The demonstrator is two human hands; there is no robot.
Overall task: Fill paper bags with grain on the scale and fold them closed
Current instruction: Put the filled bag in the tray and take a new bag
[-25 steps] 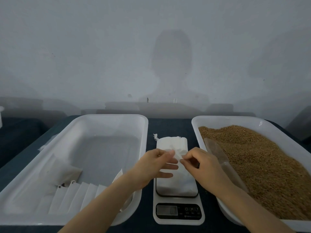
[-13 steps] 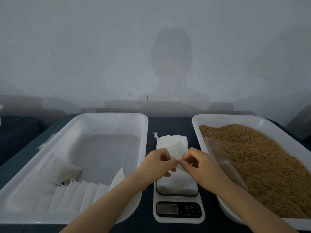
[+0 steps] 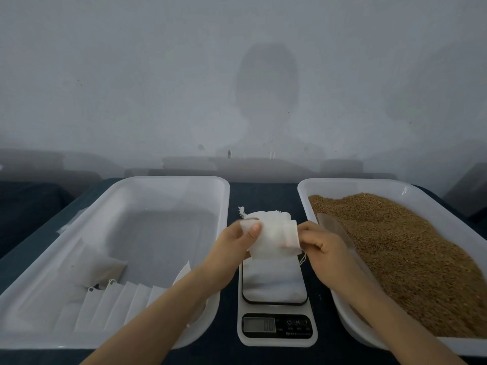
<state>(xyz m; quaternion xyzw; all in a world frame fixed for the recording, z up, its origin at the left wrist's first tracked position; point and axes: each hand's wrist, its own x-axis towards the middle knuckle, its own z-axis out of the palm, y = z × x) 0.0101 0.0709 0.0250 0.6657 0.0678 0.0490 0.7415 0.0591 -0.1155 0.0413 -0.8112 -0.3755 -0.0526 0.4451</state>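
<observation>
Hands: two, both bare, are brought together over the far end of the scale.
Left hand [image 3: 232, 248]: its grip is closed on the left edge of the paper bag, with the thumb pressed flat on the bag's upper face.
Right hand [image 3: 321, 243]: its grip is pinched on the bag's right edge, where the mouth is seen slightly parted.
Paper bag [image 3: 271, 241]: one small white bag is held between both hands above the far end of the weighing platform. A thin drawstring [image 3: 303, 258] hangs from its near right corner.
Bag stack [image 3: 266, 215]: one pile of flat white bags lies on the surface just beyond the scale. The number in it cannot be counted.
Scale [image 3: 276, 337]: one white digital scale is set between the trays. Its display digits are too blurred to read.
Left tray [image 3: 171, 180]: one white plastic tray holds one filled bag [image 3: 101, 267] and a fanned row of flat bags [image 3: 118, 301] along its near wall.
Right tray [image 3: 369, 184]: one white plastic tray is heaped with brown grain [image 3: 400, 248].
Scoop [image 3: 333, 227]: one translucent scoop is laid on the grain at the tray's left side.
Surface [image 3: 263, 192]: it is dark blue and carries both trays and the scale.
</observation>
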